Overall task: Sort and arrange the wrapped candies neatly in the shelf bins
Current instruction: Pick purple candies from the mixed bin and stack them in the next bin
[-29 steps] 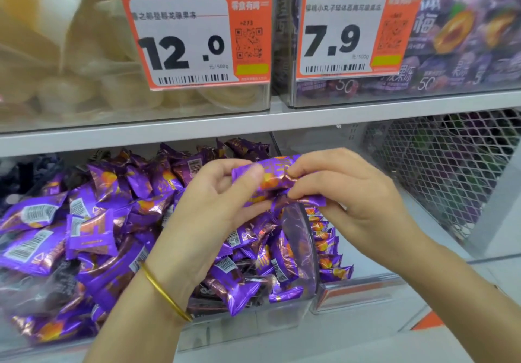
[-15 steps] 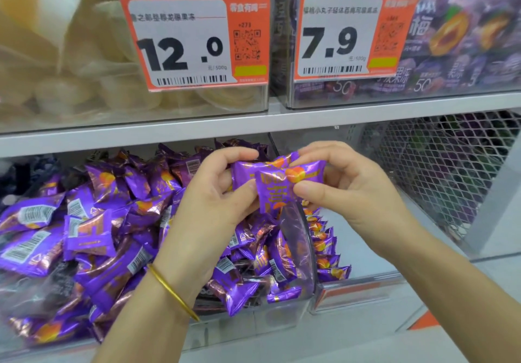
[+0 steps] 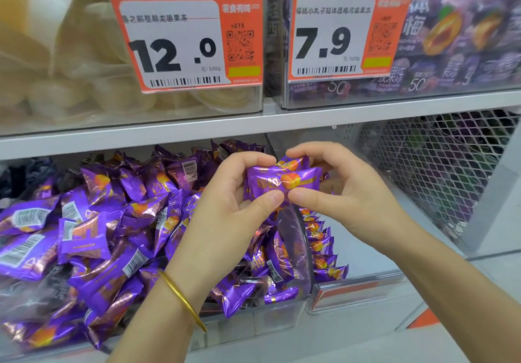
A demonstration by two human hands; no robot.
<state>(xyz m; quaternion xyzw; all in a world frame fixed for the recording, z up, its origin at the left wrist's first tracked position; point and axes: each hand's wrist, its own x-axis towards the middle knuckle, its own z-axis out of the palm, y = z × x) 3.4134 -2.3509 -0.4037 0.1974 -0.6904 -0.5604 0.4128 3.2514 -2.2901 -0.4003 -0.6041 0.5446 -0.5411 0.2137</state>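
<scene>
Both hands hold a small stack of purple wrapped candies (image 3: 282, 180) with orange fruit prints, above the divider between two lower bins. My left hand (image 3: 234, 210) grips the stack from the left, thumb under it. My right hand (image 3: 341, 193) pinches it from the right, thumb at the bottom edge. Below left, a clear bin (image 3: 270, 320) is heaped with loose purple candies (image 3: 107, 230). In the bin to its right, a neat row of the same candies (image 3: 324, 252) stands along the divider.
The right lower bin (image 3: 358, 292) has a bare white floor beyond the row. A wire mesh panel (image 3: 439, 176) closes the right side. The upper shelf (image 3: 253, 125) carries bins of pale jelly cups (image 3: 70, 52) and purple packs (image 3: 456, 44), with orange price tags.
The candies turned from edge-on to face-up between my hands and rose slightly. My hands drew closer together around the stack.
</scene>
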